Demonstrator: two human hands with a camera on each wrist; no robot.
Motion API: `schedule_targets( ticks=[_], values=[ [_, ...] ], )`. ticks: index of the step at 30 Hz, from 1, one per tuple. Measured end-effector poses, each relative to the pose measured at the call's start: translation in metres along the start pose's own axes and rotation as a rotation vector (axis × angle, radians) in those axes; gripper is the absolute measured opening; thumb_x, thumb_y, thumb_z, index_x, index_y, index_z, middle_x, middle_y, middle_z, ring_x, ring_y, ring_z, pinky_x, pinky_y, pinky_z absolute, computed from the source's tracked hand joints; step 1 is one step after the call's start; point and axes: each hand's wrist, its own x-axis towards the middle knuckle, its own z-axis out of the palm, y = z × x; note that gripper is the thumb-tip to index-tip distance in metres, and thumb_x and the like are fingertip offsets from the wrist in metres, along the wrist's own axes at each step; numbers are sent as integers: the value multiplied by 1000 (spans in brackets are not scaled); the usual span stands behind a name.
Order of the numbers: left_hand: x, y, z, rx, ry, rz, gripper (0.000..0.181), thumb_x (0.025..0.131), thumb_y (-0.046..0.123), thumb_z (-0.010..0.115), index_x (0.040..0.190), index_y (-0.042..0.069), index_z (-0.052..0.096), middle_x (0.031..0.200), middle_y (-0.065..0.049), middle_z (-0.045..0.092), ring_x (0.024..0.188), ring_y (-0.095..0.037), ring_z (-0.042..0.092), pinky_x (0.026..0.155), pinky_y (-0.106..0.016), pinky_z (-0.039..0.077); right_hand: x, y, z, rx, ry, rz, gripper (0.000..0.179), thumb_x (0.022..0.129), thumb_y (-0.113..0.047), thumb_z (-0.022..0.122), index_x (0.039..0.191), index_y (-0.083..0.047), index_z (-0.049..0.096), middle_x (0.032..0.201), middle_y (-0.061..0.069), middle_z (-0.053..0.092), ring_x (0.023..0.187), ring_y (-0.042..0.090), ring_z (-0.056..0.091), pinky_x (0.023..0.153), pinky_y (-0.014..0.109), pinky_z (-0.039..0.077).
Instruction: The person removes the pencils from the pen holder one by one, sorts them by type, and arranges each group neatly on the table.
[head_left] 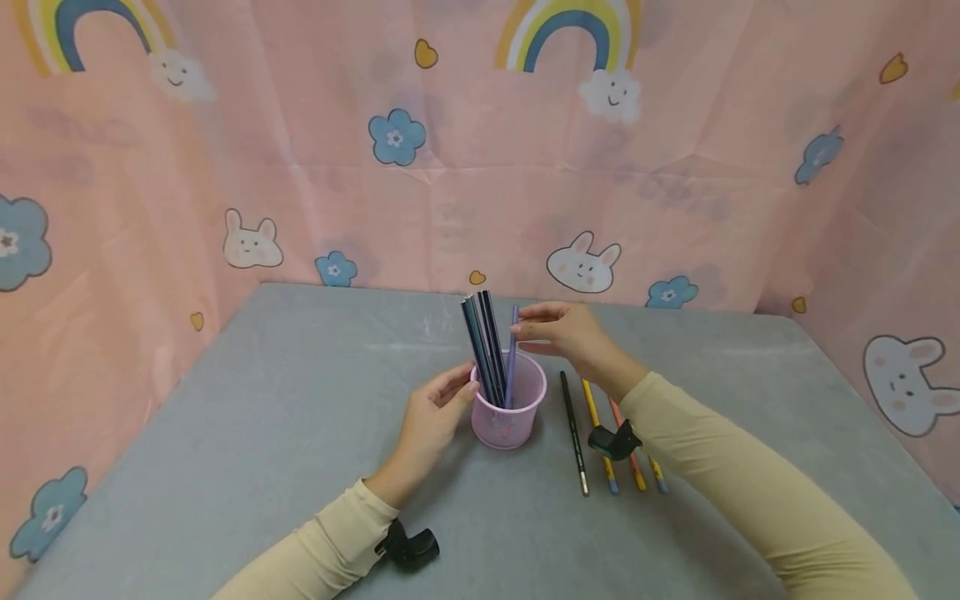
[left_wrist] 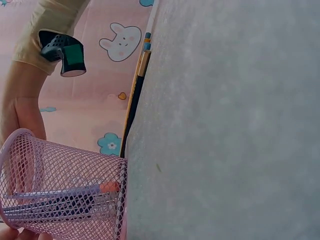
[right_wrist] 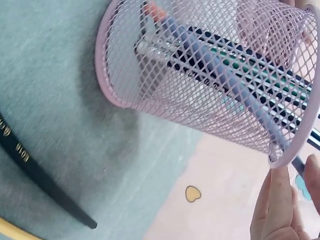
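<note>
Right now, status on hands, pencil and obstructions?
Left hand holding pink cup; right hand pinching purple pencil. Purple pencil's lower end inside cup, beside dark pencils. Nothing visibly blocking it.

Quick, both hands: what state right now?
Left hand: closed, holding the round pink wire-mesh cup.
Right hand: closed, pinching the slim purple pencil.

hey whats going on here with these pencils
A person's right hand pinches a purple pencil near its top, its lower end inside a pink mesh cup. The left hand holds the cup at its rim. Several dark pencils lean inside. Four more pencils lie on the table to the cup's right.
</note>
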Motion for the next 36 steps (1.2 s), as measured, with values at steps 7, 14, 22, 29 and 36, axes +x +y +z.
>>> schedule_targets(
  ticks=[7, 14, 22, 29, 36],
  values=[
    [-2, -1, -2, 11, 8, 1, 40, 97, 8, 62, 133, -9, 56, 134, -26, 61, 126, -36, 59, 105, -30, 52, -1, -5, 3, 92, 42, -3, 29, 95, -10, 66, 120, 5, 60, 97, 0, 69, 90, 10, 70, 92, 34, 60],
    [0, 0, -3, 24, 10, 4, 41, 97, 11, 64, 134, -6, 57, 135, -22, 61, 127, -33, 59, 106, -32, 51, -2, -24, -8, 197, 50, -48, 20, 94, -3, 65, 113, 4, 61, 87, -9, 70, 83, 5, 71, 85, 28, 61],
    [-2, -1, -1, 25, 1, -3, 40, 97, 9, 63, 133, -8, 57, 133, -25, 62, 125, -34, 60, 105, -29, 52, -16, -53, -26, 261, 52, -85, 8, 94, -5, 66, 102, -4, 64, 89, -5, 70, 83, 6, 72, 84, 26, 62],
    [-2, -2, 0, 15, 5, -8, 40, 97, 11, 64, 133, -5, 59, 133, -22, 63, 125, -32, 61, 104, -29, 53, -28, -72, -38, 362, 39, -108, 6, 93, -2, 67, 95, -8, 68, 89, -1, 70, 83, 9, 73, 82, 25, 62],
    [0, -3, 0, 19, 1, 13, 39, 97, 11, 63, 132, -7, 59, 133, -23, 63, 125, -33, 60, 104, -30, 52, -36, -81, -47, 374, 80, -80, 11, 90, -3, 71, 85, -12, 74, 85, -2, 74, 82, 11, 74, 79, 27, 63]
  ],
)
